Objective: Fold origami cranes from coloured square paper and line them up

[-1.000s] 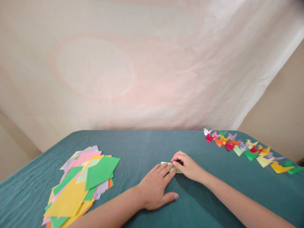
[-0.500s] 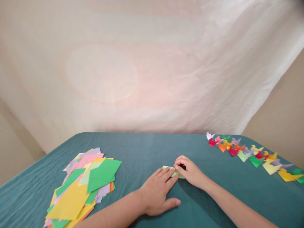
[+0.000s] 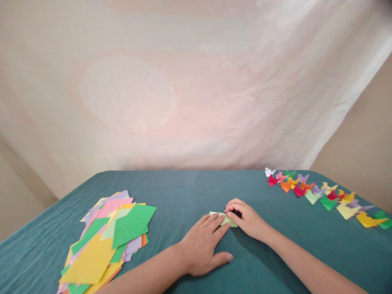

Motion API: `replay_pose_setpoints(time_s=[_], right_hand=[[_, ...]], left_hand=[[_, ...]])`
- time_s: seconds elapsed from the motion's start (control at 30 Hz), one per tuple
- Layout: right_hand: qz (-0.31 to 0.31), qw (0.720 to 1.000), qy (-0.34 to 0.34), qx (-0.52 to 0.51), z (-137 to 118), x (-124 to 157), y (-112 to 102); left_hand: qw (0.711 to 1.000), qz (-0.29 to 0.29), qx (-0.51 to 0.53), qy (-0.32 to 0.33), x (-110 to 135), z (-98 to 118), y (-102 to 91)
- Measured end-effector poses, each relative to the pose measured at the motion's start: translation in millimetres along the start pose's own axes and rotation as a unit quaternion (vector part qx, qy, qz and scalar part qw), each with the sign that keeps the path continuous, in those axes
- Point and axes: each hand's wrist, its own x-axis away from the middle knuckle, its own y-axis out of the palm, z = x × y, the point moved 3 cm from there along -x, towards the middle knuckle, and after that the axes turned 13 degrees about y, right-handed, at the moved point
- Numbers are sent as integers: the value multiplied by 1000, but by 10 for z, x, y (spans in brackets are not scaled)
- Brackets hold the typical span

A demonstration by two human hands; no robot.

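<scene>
A small piece of folded light green paper [image 3: 232, 221] lies on the table in the middle, partly covered by both hands. My left hand [image 3: 203, 245] rests flat on its left part, fingers stretched out and thumb spread away on the cloth. At the paper's far right edge, my right hand [image 3: 245, 218] is curled, with thumb and fingertips pinched together on the paper. The fold lines under my fingers are hidden.
On the left lies a loose pile of coloured paper sheets [image 3: 92, 259]. Several folded paper birds [image 3: 312, 197] stand in rows along the right side. A teal cloth [image 3: 183, 188] covers the table, and a pale sheet [image 3: 196, 90] hangs behind it.
Both hands stay on the light green paper, with only a slight shift of the right fingers. The view has tilted a little, so the birds appear slightly higher.
</scene>
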Motion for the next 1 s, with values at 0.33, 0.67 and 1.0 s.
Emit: replay_pose_setpoints(time_s=[0.33,0.67,1.0], right_hand=[[-11,1000,12,2,-24,-8,-6],[-11,1000,20,3,-17,-12,7],[-6,1000,14,7,15,-15,13]], left_hand=[[1000,5,-3,-1,-1,-4,-2],[1000,4,-2,-1,-3,-8,15],[1000,2,-8,0,-10,2,4]])
